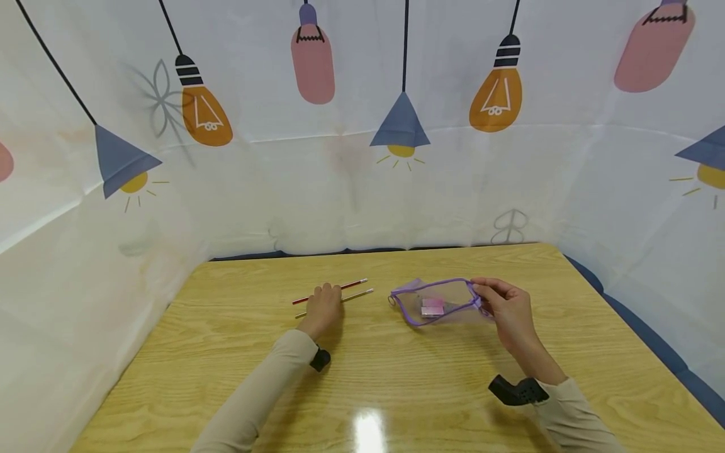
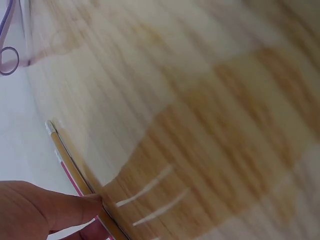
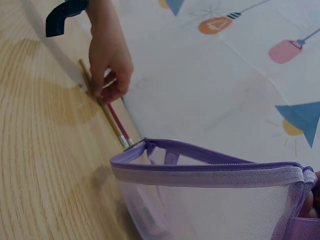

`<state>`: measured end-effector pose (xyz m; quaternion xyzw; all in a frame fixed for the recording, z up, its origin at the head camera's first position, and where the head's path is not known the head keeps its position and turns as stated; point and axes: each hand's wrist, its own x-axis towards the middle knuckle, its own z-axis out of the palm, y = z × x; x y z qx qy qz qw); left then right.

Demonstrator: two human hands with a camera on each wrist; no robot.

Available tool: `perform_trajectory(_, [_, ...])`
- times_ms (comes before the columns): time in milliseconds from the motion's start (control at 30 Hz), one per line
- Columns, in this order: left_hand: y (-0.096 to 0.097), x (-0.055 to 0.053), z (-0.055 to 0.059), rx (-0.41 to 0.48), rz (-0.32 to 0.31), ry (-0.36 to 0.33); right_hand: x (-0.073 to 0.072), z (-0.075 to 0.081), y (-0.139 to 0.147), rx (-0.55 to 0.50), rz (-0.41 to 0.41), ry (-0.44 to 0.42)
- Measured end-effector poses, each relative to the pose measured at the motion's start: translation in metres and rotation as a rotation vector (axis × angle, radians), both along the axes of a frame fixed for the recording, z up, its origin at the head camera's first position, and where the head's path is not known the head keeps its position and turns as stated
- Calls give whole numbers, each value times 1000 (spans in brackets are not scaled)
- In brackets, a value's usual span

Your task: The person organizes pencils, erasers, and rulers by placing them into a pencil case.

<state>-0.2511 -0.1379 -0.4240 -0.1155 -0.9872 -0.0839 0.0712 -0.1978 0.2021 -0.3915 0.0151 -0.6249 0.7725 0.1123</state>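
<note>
Two pencils lie side by side on the table: a yellow-gold pencil (image 2: 70, 155) and a red pencil (image 3: 117, 120), both with pale eraser ends. My left hand (image 1: 324, 309) reaches over them, thumb against the gold one and fingertips at the red one, gripping across the pair. To the right is a purple-edged mesh zipper pouch (image 3: 210, 175), its mouth unzipped and gaping. My right hand (image 1: 506, 311) pinches the pouch at its right end; in the right wrist view only a bit of the fingers shows. Inside sits a small pink and white block (image 1: 432, 307).
The wooden table (image 1: 368, 371) reaches to a white printed curtain (image 1: 351, 189) behind and at the sides. A small ring (image 1: 391, 301) hangs at the pouch's left corner. Each wrist wears a black camera band (image 1: 518, 390).
</note>
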Motion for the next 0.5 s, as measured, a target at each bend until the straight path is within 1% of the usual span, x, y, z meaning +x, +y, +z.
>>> perform_trajectory(233, [1,4,0,-14,-1,11,1,2,0,8,2,-14])
perform_trajectory(367, [0,3,-1,-28,-6,26,2,2,0,14,1,-12])
perform_trajectory(500, [0,2,-2,-53,-22,15,3,1,1,13,-7,-10])
